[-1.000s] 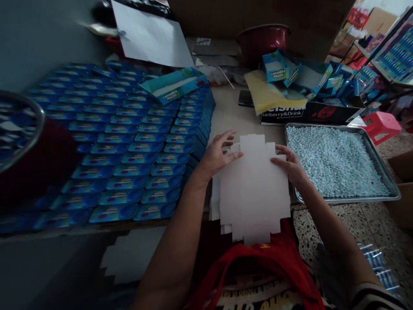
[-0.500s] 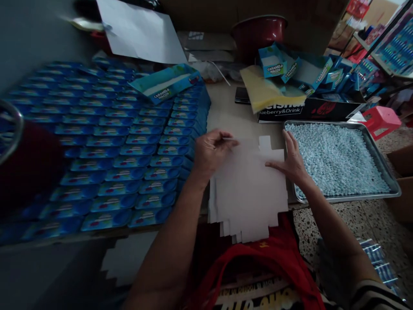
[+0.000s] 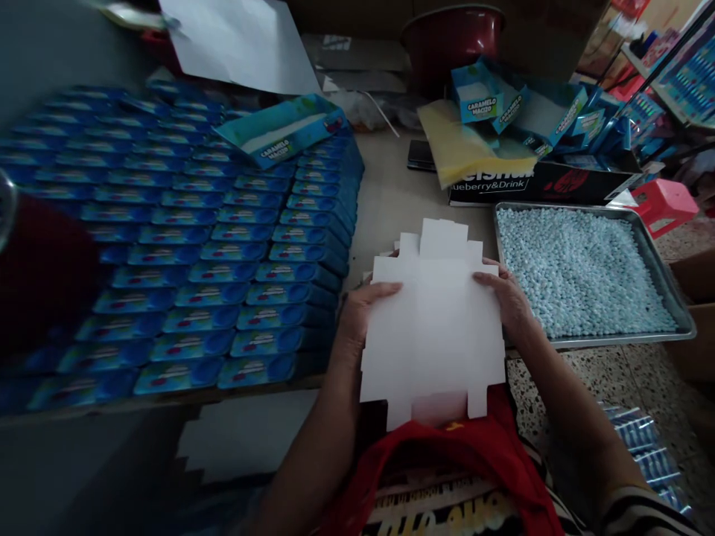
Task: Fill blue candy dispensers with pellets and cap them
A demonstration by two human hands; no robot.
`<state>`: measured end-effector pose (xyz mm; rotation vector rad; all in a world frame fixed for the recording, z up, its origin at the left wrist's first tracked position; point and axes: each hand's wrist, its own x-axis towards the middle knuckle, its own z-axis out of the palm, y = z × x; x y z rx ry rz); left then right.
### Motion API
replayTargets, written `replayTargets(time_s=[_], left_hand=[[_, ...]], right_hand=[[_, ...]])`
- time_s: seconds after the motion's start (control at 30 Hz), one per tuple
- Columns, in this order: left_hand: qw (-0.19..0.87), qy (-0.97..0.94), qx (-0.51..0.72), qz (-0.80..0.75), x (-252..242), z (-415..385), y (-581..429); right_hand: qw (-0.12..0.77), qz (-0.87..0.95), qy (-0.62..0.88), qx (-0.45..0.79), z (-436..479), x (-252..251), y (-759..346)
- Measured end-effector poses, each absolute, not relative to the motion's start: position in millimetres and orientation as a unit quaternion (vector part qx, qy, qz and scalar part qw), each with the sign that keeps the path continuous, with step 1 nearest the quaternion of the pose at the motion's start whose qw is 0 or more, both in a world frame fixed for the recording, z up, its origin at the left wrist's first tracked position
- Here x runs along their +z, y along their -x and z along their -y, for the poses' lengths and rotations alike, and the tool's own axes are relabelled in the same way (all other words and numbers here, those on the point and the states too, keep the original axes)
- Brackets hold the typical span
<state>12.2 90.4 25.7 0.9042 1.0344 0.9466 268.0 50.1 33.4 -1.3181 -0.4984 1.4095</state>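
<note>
Between my hands is a white die-cut box blank, lying flat with its tabs and flaps spread out. My left hand grips its left edge, thumb on top and fingers hidden underneath. On the other edge, my right hand holds it the same way, thumb pressed on the upper right part. Edges of other pale sheets peek out behind the blank on the left. Its lower end reaches over my red apron.
Rows of blue packed boxes cover the left of the table. An empty printed box lies on them. A metal tray of pale blue pellets stands right; behind it, a black carton holds folded blue boxes. A red bowl stands at the back.
The box blank has come up off the stack and turned so its tabbed end points away. My left hand has moved down to its left edge; my right hand has closed on the right edge.
</note>
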Motion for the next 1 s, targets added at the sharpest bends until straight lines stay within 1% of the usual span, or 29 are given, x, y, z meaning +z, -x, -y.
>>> replayTargets(time_s=[0.2, 0.33, 0.4, 0.47, 0.57, 0.63, 0.67, 0.73, 0.8, 0.87, 0.93, 1.0], left_hand=[[0.648, -0.497, 0.382, -0.432, 26, -84, -18], [0.563, -0.645, 0.312, -0.411, 28, -90, -16], [0.517, -0.693, 0.282, -0.416, 24, -96, -13], [0.495, -0.725, 0.253, -0.407, 18, -103, -11], [0.534, -0.726, 0.222, -0.372, 14, -112, -11], [0.577, -0.705, 0.199, -0.363, 13, -115, -14], [0.580, -0.702, 0.187, -0.368, 12, -115, -16], [0.552, -0.720, 0.171, -0.385, 11, -115, -20], [0.516, -0.741, 0.173, -0.392, 7, -111, -23], [0.494, -0.739, 0.207, -0.408, 3, -104, -23], [0.494, -0.701, 0.261, -0.445, 1, -95, -20], [0.530, -0.626, 0.317, -0.476, 1, -85, -19]], right_hand=[[0.548, 0.264, 0.598, 0.522, -43, 13, -250], [0.534, 0.276, 0.614, 0.511, -46, 1, -246], [0.523, 0.271, 0.616, 0.523, -50, 0, -247], [0.503, 0.263, 0.616, 0.546, -54, 1, -249], [0.491, 0.253, 0.604, 0.574, -56, 2, -252], [0.494, 0.260, 0.612, 0.560, -49, 2, -252], [0.489, 0.282, 0.629, 0.534, -43, 1, -251], [0.454, 0.385, 0.676, 0.435, -30, 2, -250], [0.383, 0.526, 0.696, 0.303, -20, 7, -248], [0.305, 0.622, 0.689, 0.212, -19, 15, -246], [0.243, 0.660, 0.684, 0.195, -25, 25, -246], [0.197, 0.684, 0.672, 0.207, -37, 34, -244]])
